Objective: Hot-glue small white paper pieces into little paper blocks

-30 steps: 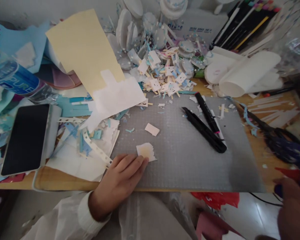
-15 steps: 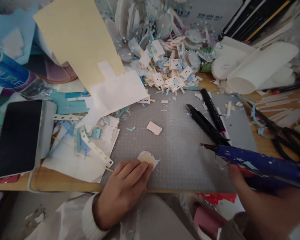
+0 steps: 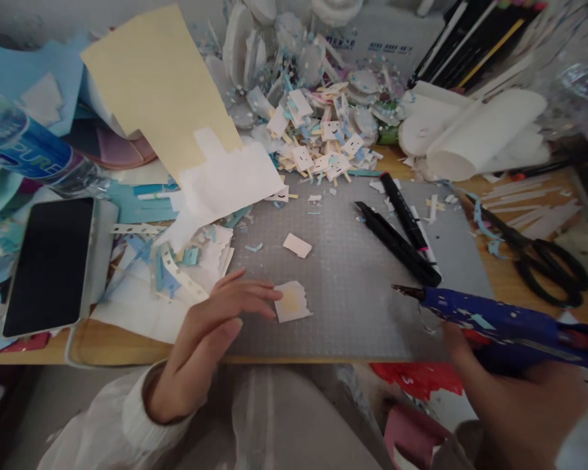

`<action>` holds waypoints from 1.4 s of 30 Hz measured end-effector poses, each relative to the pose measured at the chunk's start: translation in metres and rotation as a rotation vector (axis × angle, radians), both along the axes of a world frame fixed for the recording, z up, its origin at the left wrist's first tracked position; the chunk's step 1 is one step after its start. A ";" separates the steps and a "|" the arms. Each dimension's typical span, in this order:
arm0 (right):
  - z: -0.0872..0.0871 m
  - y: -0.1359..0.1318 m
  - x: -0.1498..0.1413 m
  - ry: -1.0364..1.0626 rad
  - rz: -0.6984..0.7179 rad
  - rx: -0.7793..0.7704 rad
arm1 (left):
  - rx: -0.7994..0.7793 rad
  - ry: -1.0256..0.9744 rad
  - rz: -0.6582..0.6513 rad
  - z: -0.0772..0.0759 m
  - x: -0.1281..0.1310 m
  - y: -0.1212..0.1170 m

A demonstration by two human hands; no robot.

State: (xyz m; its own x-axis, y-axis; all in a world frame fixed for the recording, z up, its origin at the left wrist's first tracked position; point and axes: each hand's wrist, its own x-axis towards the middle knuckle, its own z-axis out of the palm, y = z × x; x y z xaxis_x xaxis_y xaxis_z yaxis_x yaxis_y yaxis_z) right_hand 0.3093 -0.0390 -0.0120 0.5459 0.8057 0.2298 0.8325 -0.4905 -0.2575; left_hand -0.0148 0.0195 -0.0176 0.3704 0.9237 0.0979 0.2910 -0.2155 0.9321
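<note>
The right hand [image 3: 524, 398] gripped a blue glue gun [image 3: 494, 316]; the left hand [image 3: 206, 323], loosely open and empty, had fingertips at the torn paper [image 3: 296, 308] beside it. Careful gluing seemed to demand fingers clear of the nozzle [image 3: 408, 291].

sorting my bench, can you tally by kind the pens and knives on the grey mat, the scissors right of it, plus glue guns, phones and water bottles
Pens: 2 (black marker, white pen)
Utility knife: 1
Scissors: 1
Glue gun: 1
Phone: 1
Water bottle: 1
Total: 7
</note>
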 end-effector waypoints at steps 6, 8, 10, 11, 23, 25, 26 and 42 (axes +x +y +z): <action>-0.002 -0.005 -0.004 -0.046 0.089 0.018 | 0.263 0.018 0.042 0.001 -0.004 -0.024; -0.005 -0.006 -0.006 -0.063 0.148 0.007 | 0.399 0.144 -0.109 -0.008 0.001 -0.033; -0.010 -0.007 -0.009 -0.073 0.229 0.019 | 0.490 0.302 -0.200 -0.016 0.010 -0.040; -0.012 -0.007 -0.011 -0.077 0.270 0.024 | 0.501 0.390 -0.209 -0.020 0.015 -0.042; -0.019 0.005 -0.042 0.057 0.545 0.009 | 0.503 0.524 -0.279 -0.031 0.015 -0.036; -0.020 0.007 -0.043 0.083 0.613 -0.022 | 0.500 0.512 -0.242 -0.033 0.014 -0.036; -0.021 0.009 -0.042 0.085 0.644 -0.037 | 0.498 0.513 -0.219 -0.033 0.014 -0.037; -0.024 0.023 -0.038 0.025 0.825 0.030 | 0.499 0.518 -0.167 -0.034 0.017 -0.033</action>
State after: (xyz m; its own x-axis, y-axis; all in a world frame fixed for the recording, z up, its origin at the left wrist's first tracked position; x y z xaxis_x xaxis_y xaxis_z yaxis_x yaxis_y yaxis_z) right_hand 0.2714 -0.0155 -0.0362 -0.2135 0.9436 0.2529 0.9160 0.2833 -0.2840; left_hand 0.0026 -0.0132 -0.0512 0.6148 0.7422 0.2668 0.5933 -0.6581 0.4637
